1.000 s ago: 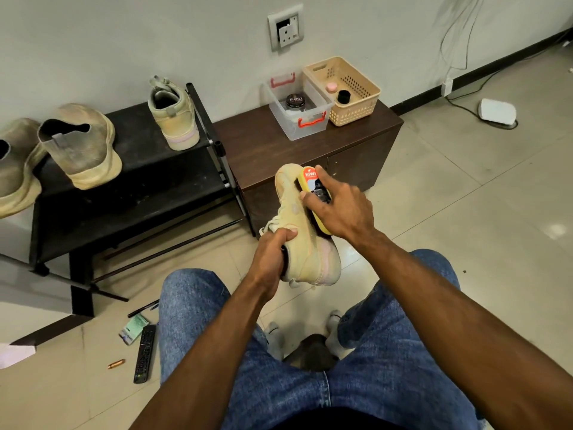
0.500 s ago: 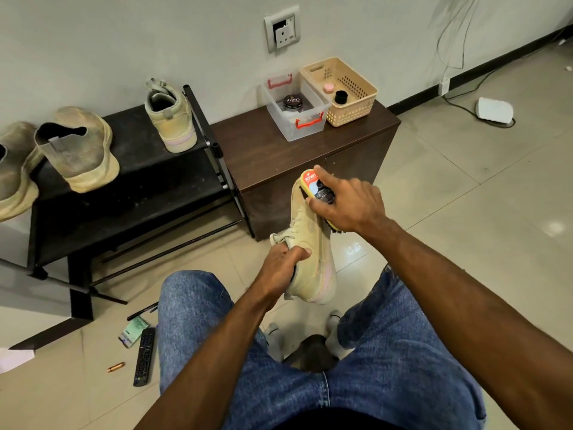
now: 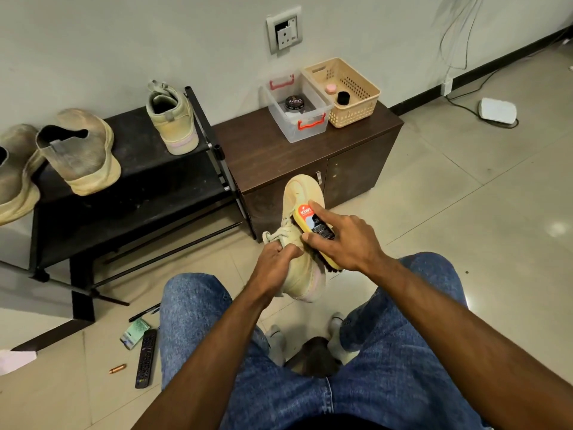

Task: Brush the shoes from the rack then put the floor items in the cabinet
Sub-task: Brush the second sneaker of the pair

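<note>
Your left hand [image 3: 276, 263] grips the beige shoe [image 3: 302, 243] at its collar, fingers curled round the opening, holding it toe-up at the centre of the frame, above your knees. Your right hand [image 3: 344, 240] clasps the yellow brush [image 3: 313, 226] and presses it bristles-down against the shoe's right side; the forefinger lies stretched along the brush's labelled back, the thumb hooked on its near edge.

In the left half of the frame stands the black shoe rack [image 3: 133, 193], with the matching beige shoe [image 3: 172, 119] upright on its top shelf and a worn grey pair [image 3: 77, 153] further left, one partly cut off by the frame edge. Just right of the rack is the brown cabinet [image 3: 310, 156], doors closed, carrying a clear plastic box [image 3: 296, 108] with a polish tin inside and a beige basket [image 3: 344, 91].

At lower left, on the floor, lie a remote control [image 3: 145, 358], a green packet [image 3: 134, 333], a pen [image 3: 144, 312] and a small copper-coloured piece [image 3: 117, 368], perhaps a battery.
</note>
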